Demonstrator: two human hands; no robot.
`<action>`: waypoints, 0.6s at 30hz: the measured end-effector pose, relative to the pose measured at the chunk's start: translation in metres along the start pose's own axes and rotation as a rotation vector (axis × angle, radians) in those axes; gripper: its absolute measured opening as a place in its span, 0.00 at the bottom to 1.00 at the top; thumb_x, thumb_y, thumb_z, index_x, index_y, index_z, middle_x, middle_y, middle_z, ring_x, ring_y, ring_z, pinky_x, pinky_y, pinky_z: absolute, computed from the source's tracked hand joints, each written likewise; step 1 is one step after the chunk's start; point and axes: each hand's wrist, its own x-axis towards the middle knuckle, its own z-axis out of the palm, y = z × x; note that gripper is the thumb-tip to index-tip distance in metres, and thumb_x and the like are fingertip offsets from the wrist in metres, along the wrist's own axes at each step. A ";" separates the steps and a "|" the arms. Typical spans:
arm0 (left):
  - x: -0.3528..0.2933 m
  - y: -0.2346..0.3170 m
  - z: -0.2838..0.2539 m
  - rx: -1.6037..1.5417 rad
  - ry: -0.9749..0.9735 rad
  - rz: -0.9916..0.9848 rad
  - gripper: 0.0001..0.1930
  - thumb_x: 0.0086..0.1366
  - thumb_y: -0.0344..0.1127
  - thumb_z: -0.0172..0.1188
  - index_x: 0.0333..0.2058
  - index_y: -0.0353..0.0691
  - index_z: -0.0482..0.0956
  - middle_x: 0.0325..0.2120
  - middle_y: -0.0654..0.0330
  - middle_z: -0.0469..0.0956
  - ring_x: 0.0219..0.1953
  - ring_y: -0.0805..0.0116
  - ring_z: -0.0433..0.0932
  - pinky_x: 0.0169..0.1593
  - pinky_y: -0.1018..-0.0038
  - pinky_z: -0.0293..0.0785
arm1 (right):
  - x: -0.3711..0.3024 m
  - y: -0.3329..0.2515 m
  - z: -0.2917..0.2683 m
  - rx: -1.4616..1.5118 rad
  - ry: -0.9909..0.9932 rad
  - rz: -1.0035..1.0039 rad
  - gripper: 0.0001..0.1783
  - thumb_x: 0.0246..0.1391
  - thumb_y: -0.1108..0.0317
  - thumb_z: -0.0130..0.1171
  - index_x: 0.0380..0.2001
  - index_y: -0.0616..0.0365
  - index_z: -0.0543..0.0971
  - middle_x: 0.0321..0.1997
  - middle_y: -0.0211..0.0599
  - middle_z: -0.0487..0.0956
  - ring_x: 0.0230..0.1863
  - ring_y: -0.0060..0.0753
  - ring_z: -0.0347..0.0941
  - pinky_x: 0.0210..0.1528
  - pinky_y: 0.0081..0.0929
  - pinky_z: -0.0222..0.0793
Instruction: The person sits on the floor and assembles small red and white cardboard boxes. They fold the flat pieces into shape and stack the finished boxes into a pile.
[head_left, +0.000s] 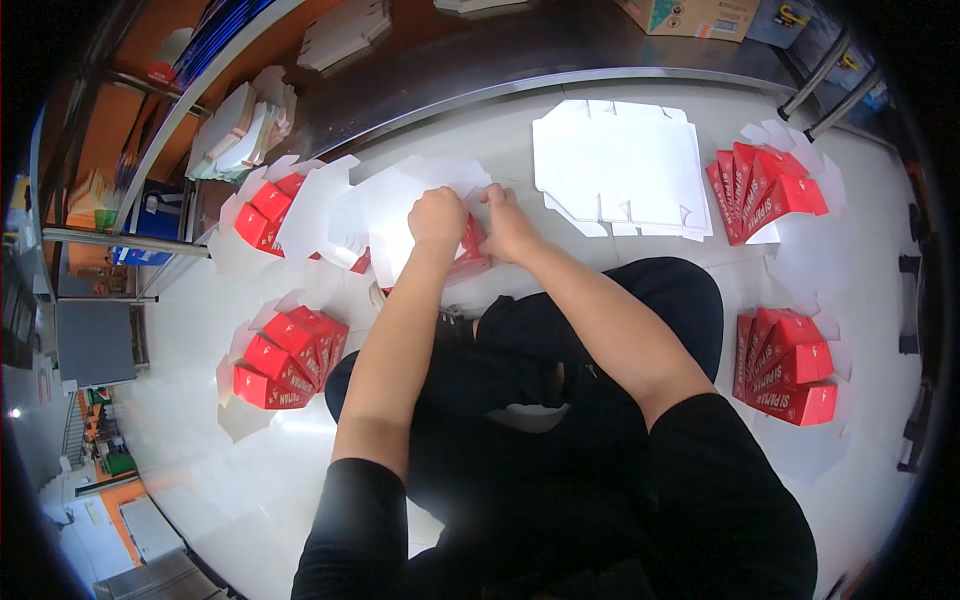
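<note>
In front of me on the floor is a red-and-white paper carton (470, 247), its white side up and a red face showing between my hands. My left hand (438, 216) is closed on its white panel, fingers curled in. On the carton's right edge, my right hand (509, 228) grips with bent fingers, close beside the left. Its exact folds are partly hidden by my hands. More folded red cartons (265, 213) with white flaps lie fanned out to the left. A stack of flat white carton blanks (618, 168) rests on the floor to the right, ahead of my right hand.
Fanned groups of red cartons also lie at the lower left (290, 358), far right (765, 190) and near right (785, 367). A low metal shelf (560, 76) runs across the far side, bearing stacked flat blanks (240, 130) and a brown cardboard box (690, 17). My folded legs (640, 310) are close by.
</note>
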 end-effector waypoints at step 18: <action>-0.005 0.005 0.019 0.111 -0.064 0.086 0.10 0.61 0.36 0.58 0.32 0.38 0.86 0.34 0.43 0.85 0.40 0.46 0.86 0.44 0.58 0.83 | 0.008 0.010 0.001 -0.030 -0.253 0.202 0.32 0.38 0.79 0.71 0.51 0.67 0.74 0.38 0.54 0.83 0.30 0.42 0.84 0.35 0.36 0.81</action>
